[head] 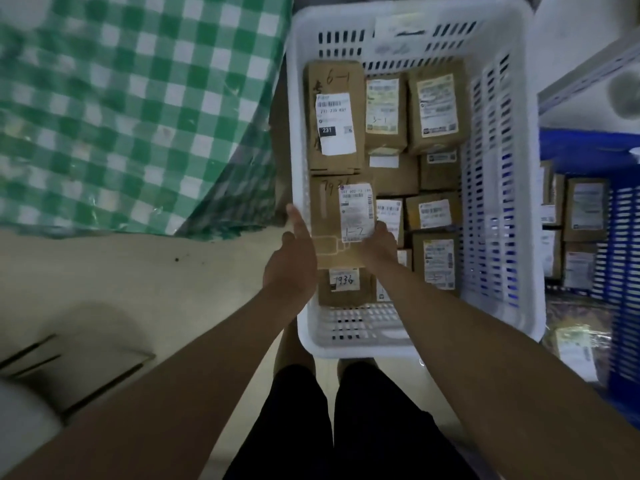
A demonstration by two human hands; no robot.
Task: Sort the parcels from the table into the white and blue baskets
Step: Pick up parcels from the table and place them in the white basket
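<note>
Head camera view, looking steeply down past two bare forearms that reach from the bottom of the frame toward its centre. Both hands meet at a brown cardboard parcel [334,220] held over the near left part of a white slatted plastic basket [498,209], which fills the upper middle of the frame. That parcel carries a white shipping label with "1-2" handwritten on it. On the parcel's left side, the left hand [291,261] has its fingers straight and pressed together, lying flat along the cardboard edge with the fingertips pointing up the frame. At the parcel's lower right corner, the right hand [379,242] grips the box, its fingers curled under the cardboard and mostly hidden by it. Inside the white basket lie many other labelled brown parcels packed side by side, among them one marked "6-1" [334,116] at the upper left and one marked "7936" [344,285] just below the held parcel. A blue slatted basket [623,244] stands at the right edge of the frame, also holding labelled parcels. A green and white checked cloth [131,109] covers the upper left of the frame. Pale floor [173,271] shows below it, and the person's dark shorts [363,427] appear at the bottom centre.
</note>
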